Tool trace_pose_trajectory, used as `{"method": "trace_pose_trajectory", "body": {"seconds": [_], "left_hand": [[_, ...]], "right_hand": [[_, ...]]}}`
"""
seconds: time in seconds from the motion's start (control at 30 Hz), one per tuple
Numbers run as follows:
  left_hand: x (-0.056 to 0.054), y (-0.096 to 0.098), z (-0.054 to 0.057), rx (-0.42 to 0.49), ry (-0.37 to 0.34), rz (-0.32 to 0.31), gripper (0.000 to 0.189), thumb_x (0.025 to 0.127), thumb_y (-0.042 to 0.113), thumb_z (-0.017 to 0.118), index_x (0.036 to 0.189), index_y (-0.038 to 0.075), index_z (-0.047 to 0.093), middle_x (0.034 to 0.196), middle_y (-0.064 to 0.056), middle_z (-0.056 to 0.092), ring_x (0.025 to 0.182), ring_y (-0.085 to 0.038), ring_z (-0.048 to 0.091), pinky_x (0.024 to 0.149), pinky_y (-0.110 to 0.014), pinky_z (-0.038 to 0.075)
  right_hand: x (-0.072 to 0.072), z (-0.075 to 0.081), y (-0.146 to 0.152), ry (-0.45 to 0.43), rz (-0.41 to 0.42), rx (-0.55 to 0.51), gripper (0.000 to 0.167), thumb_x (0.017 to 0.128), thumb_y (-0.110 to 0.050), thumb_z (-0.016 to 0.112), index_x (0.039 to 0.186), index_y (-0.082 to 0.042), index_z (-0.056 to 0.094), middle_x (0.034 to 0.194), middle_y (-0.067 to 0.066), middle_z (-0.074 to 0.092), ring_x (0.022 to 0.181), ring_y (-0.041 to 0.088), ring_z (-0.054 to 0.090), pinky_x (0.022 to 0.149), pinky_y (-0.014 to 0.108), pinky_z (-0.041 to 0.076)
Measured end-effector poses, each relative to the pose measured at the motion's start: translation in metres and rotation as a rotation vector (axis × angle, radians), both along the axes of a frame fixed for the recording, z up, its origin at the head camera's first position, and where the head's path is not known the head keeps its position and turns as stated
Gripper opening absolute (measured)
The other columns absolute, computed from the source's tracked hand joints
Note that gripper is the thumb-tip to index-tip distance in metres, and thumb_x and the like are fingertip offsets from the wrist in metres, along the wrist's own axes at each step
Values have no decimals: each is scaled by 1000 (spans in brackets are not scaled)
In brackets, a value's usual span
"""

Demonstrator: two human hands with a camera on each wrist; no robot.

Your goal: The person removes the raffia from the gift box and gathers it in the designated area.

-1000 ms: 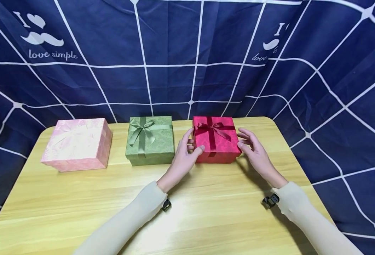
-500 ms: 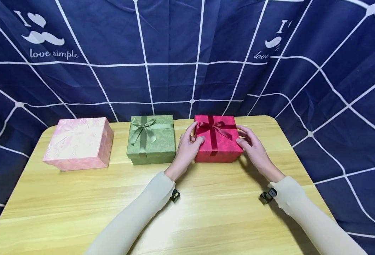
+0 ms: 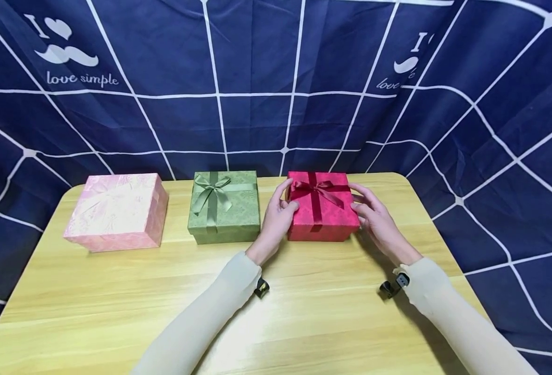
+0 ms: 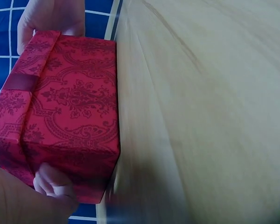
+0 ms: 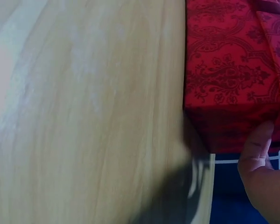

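A red patterned gift box (image 3: 333, 214) with a dark red ribbon bow (image 3: 318, 188) sits at the right of the table, lid on. My left hand (image 3: 275, 221) holds its left side, with thumb and index finger bent along the lid's edge. From the opposite side my right hand (image 3: 380, 225) holds the box, its thumb (image 5: 259, 142) pressed against the side wall and its fingers reaching toward the back. In the left wrist view, the curled left fingers lie against the box's side (image 4: 86, 182). Part of the fingers of both hands is hidden behind the box.
A green gift box (image 3: 238, 211) with a bow stands just left of my left hand. Further left is a pink gift box (image 3: 112, 208). A blue curtain (image 3: 252, 120) with white lines hangs behind the wooden table (image 3: 323, 307) and on both sides.
Both hands have closed in on the red box, the left index finger moving up along its edge and the right fingers drawing against its side. The boxes keep their places on the table.
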State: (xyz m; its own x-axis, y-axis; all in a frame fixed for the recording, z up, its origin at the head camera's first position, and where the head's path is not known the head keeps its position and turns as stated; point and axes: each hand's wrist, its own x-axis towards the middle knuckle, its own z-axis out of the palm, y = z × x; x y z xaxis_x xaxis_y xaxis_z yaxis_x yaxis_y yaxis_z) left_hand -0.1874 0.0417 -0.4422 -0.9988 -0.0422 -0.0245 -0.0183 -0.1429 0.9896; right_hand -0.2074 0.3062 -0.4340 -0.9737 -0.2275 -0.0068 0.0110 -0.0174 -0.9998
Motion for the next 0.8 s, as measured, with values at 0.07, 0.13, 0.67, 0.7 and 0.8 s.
{"method": "trace_pose_trajectory", "body": {"seconds": [0.07,0.13,0.67,0.7,0.8], "left_hand": [[0,1,-2,13,2,4,63,100,5,63,160,25,56,79,-1,42,76,-16,44,71,-30,39],[-2,1,-8,20,16,9,64,99,5,62,159,24,57,78,-1,42,75,-16,44,69,-30,39],[-6,2,-8,-42,92,23,63,97,9,64,157,27,61,79,2,42,75,-13,42,69,-29,36],[-5,1,-7,-51,92,27,63,97,10,64,157,27,60,79,2,42,74,-13,42,69,-30,36],[-4,1,-3,-75,92,38,62,96,11,65,157,28,61,79,3,43,74,-13,42,68,-30,36]], "right_hand": [[1,-1,-1,-11,-3,-6,53,114,-4,48,166,-9,43,146,13,50,127,18,60,96,27,57],[2,-2,-2,-23,-7,-10,53,113,-4,48,166,-9,43,146,13,50,126,18,60,96,27,57],[2,0,2,-21,13,-44,53,114,-7,53,167,-8,42,149,15,49,121,16,65,93,26,58],[2,1,2,-19,14,-41,53,115,-7,54,167,-8,42,149,14,50,121,16,65,94,26,58],[3,4,4,-20,15,-34,53,114,-8,55,166,-9,43,148,13,50,122,17,65,95,26,58]]}}
